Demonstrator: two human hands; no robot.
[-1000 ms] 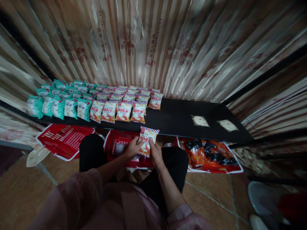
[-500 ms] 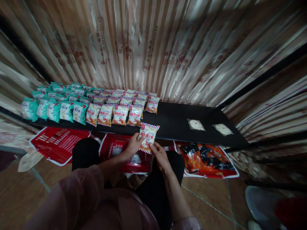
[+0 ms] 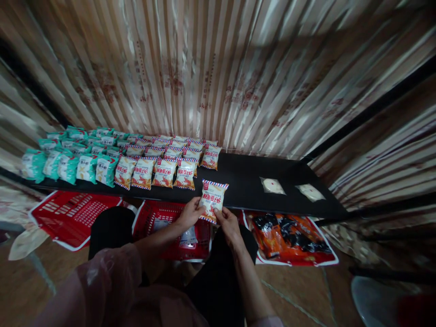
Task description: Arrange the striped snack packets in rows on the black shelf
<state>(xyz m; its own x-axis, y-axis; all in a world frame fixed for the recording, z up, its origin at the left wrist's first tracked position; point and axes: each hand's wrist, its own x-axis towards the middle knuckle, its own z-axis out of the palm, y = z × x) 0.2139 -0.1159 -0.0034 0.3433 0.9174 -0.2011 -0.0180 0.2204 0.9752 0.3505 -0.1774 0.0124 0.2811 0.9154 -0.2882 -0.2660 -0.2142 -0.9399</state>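
Between my hands is a snack bag [image 3: 214, 198] with red lettering, an orange lower part and striped edges. My left hand [image 3: 191, 212] pinches its lower left side, thumb on the front. My right hand [image 3: 229, 224] grips the lower right corner, thumb also in front. The fingers behind the bag are hidden. It is held upright at the front edge of a black shelf [image 3: 238, 175]. On the shelf, to the left, matching snack bags [image 3: 186, 174] stand in rows, with teal-and-white snack bags [image 3: 87, 168] beyond them.
Two flat white packets [image 3: 272, 185] lie on the shelf's right part. Below the shelf are a red basket [image 3: 143, 222] between my knees, another red basket [image 3: 71, 218] at left, and a third at right holding orange and black packages [image 3: 289, 236]. A striped curtain [image 3: 190, 68] hangs behind.
The view has tilted up slightly and turned right, so the shelf sits lower and farther left. Both hands still hold the snack bag, which now stands a little straighter.
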